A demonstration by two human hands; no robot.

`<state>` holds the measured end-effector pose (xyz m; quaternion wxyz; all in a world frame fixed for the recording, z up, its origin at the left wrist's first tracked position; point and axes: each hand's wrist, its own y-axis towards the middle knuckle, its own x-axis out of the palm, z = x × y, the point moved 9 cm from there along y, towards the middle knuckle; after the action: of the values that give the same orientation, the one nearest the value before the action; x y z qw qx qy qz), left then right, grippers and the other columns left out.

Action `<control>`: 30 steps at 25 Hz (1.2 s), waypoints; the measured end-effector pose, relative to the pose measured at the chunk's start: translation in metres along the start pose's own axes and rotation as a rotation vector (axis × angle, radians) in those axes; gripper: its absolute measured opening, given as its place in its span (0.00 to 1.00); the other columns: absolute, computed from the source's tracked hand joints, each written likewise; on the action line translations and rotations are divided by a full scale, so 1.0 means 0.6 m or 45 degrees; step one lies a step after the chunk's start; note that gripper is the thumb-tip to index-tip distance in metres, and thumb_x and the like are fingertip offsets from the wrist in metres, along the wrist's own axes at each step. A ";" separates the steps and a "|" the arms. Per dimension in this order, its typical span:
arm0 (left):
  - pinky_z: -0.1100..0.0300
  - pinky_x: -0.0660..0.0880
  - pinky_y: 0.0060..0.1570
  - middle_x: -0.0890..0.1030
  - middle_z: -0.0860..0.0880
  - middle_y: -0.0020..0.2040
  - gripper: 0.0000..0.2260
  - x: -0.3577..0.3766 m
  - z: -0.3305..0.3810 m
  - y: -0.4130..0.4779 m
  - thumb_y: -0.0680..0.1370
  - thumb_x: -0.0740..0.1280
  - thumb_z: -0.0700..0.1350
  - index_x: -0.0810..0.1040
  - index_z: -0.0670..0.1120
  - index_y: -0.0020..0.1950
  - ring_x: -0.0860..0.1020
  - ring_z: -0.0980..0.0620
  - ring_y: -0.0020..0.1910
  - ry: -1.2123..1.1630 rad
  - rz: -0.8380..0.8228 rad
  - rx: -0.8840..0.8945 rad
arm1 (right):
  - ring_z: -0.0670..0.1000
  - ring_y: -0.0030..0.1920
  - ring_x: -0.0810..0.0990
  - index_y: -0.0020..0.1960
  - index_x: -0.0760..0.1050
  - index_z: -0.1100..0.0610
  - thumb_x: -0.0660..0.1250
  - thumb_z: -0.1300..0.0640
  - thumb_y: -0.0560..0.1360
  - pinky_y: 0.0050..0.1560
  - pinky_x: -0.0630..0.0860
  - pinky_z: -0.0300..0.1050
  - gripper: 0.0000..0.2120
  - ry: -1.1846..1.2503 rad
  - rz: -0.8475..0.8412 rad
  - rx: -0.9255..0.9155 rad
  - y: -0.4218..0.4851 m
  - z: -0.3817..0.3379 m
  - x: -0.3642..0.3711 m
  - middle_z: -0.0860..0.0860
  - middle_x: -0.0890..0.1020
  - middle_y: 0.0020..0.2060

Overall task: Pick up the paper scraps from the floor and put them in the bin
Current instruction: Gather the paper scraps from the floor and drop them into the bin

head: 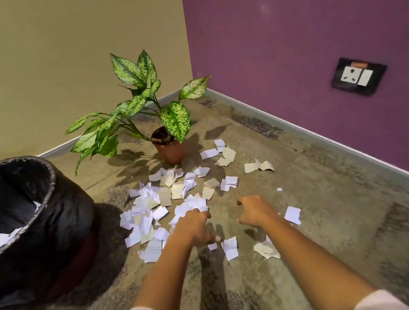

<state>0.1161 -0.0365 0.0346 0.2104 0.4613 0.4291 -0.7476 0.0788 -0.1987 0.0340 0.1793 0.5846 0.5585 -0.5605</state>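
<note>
Both arms reach into the middle of the frame, so this looks like the gathering step. The paper scraps lie strewn over the floor from centre toward the potted plant above, and a few already sit in the black-lined bin at the left edge. The left hand is down on the edge of the heap, fingers curled under — whether they pinch paper I cannot tell. The right hand hovers with fingers bent in loosely, seemingly empty, though its palm is hidden. The next move calls for closing on a bunch and swinging left to the bin — its bottom is out of sight.
</note>
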 end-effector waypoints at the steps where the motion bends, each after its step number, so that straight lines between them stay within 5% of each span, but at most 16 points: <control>1: 0.50 0.71 0.65 0.71 0.41 0.68 0.35 0.024 0.013 0.007 0.71 0.73 0.60 0.67 0.48 0.74 0.69 0.41 0.68 0.004 -0.040 0.013 | 0.59 0.66 0.71 0.67 0.72 0.51 0.72 0.48 0.70 0.64 0.73 0.51 0.26 -0.045 -0.023 0.025 -0.001 0.022 0.015 0.56 0.75 0.65; 4: 0.48 0.68 0.68 0.66 0.42 0.72 0.45 0.085 0.045 0.022 0.66 0.75 0.63 0.60 0.51 0.77 0.65 0.40 0.71 0.068 -0.133 0.054 | 0.63 0.74 0.52 0.72 0.62 0.45 0.76 0.39 0.61 0.71 0.56 0.63 0.44 -0.342 -0.106 0.063 -0.009 0.076 0.053 0.56 0.62 0.73; 7: 0.41 0.61 0.70 0.54 0.41 0.77 0.49 0.138 0.059 0.027 0.66 0.74 0.64 0.49 0.56 0.79 0.54 0.38 0.75 0.124 -0.145 0.080 | 0.65 0.76 0.35 0.76 0.46 0.38 0.77 0.34 0.55 0.67 0.43 0.77 0.59 -0.395 -0.203 0.125 -0.013 0.124 0.083 0.56 0.43 0.78; 11: 0.40 0.60 0.70 0.51 0.40 0.78 0.43 0.160 0.059 0.035 0.69 0.73 0.61 0.53 0.61 0.78 0.52 0.39 0.76 0.138 -0.063 0.080 | 0.65 0.76 0.31 0.73 0.38 0.30 0.78 0.33 0.54 0.66 0.50 0.78 0.62 -0.311 -0.261 0.197 -0.015 0.165 0.102 0.52 0.31 0.77; 14: 0.51 0.69 0.64 0.65 0.45 0.69 0.27 0.131 0.057 0.045 0.74 0.71 0.49 0.69 0.58 0.72 0.65 0.44 0.70 -0.011 0.102 0.099 | 0.67 0.76 0.37 0.74 0.46 0.31 0.80 0.39 0.58 0.67 0.62 0.72 0.57 -0.145 -0.277 0.249 -0.011 0.176 0.112 0.52 0.36 0.78; 18: 0.57 0.72 0.54 0.72 0.44 0.60 0.21 0.125 0.047 0.059 0.74 0.71 0.45 0.74 0.50 0.66 0.74 0.43 0.60 -0.180 0.042 0.057 | 0.63 0.75 0.49 0.75 0.54 0.37 0.80 0.49 0.64 0.63 0.74 0.60 0.49 -0.122 -0.233 0.321 -0.006 0.156 0.112 0.54 0.48 0.76; 23: 0.57 0.71 0.50 0.79 0.44 0.58 0.12 0.126 0.041 0.055 0.78 0.67 0.48 0.78 0.46 0.61 0.77 0.45 0.56 -0.265 0.057 0.021 | 0.61 0.71 0.63 0.70 0.69 0.51 0.62 0.69 0.76 0.61 0.75 0.55 0.26 -0.191 0.018 0.267 -0.006 0.115 0.084 0.56 0.66 0.69; 26: 0.56 0.73 0.50 0.80 0.44 0.58 0.12 0.122 0.029 0.049 0.79 0.66 0.48 0.78 0.45 0.60 0.78 0.45 0.55 -0.313 0.105 -0.034 | 0.60 0.63 0.74 0.64 0.76 0.59 0.58 0.71 0.75 0.58 0.76 0.53 0.20 -0.215 0.084 0.212 -0.005 0.100 0.078 0.59 0.74 0.63; 30: 0.52 0.77 0.53 0.81 0.45 0.57 0.16 0.117 0.018 0.042 0.74 0.72 0.43 0.77 0.47 0.61 0.79 0.44 0.56 -0.291 0.037 -0.085 | 0.58 0.52 0.81 0.52 0.83 0.56 0.61 0.66 0.75 0.53 0.80 0.49 0.14 0.282 0.215 0.297 -0.007 0.131 0.045 0.58 0.82 0.54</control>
<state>0.0948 -0.0535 -0.0356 0.2841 0.3721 0.4203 -0.7773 0.0327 -0.2512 -0.0114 0.0939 0.7044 0.4550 -0.5367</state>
